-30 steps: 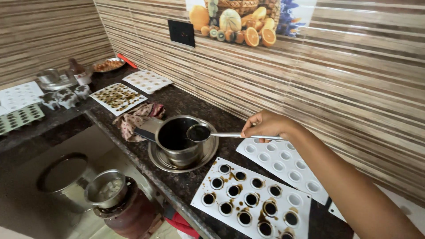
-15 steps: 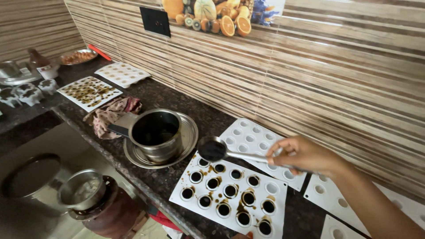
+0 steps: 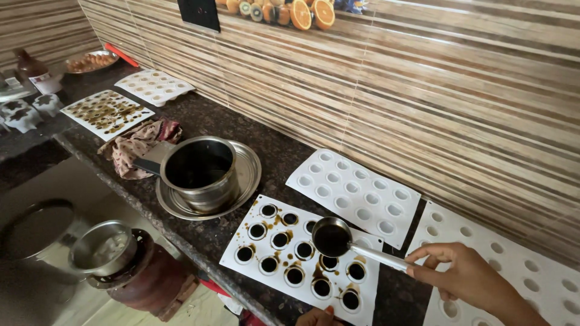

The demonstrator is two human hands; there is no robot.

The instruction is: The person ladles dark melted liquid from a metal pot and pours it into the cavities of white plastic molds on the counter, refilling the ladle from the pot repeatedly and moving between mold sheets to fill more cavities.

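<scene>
Clearly we have a crowded bench (image 3: 254,130), and most of what could go wrong comes from liquid and reach. Starting at the far left, at about nine o'clock from the saucepan, a splattered white mould (image 3: 106,113) and a second clean mould (image 3: 154,86) lie well apart from our work, so they seem safe. Next comes a crumpled cloth (image 3: 139,145) touching the handle side of the steel saucepan (image 3: 199,172), which sits on a steel plate (image 3: 244,181); we judge that a careless return of the ladle could knock the pan's handle, which points toward eight o'clock and past the bench edge.

Moving right, the part-filled mould (image 3: 302,256) lies at five o'clock from the pan, its cavities dark with liquid and its surface already stained by drips. Our small ladle (image 3: 331,237) hangs over its upper right cavities, its bowl full of dark liquid. If we tilt it too fast, we think a cavity will overflow and run into its neighbours; if we drift, the pour lands on the flat between the cups.

Our left hand (image 3: 315,317) shows only fingertips at the bottom edge, touching the mould's near rim, and we cannot tell how it grips. That mould lies close to the bench edge, so a nudge could slide it off.

Our right hand (image 3: 468,279) pinches the ladle's thin handle near its end, a long lever that likely magnifies any wobble. Empty white moulds (image 3: 353,193) lie at twelve and two o'clock.
</scene>
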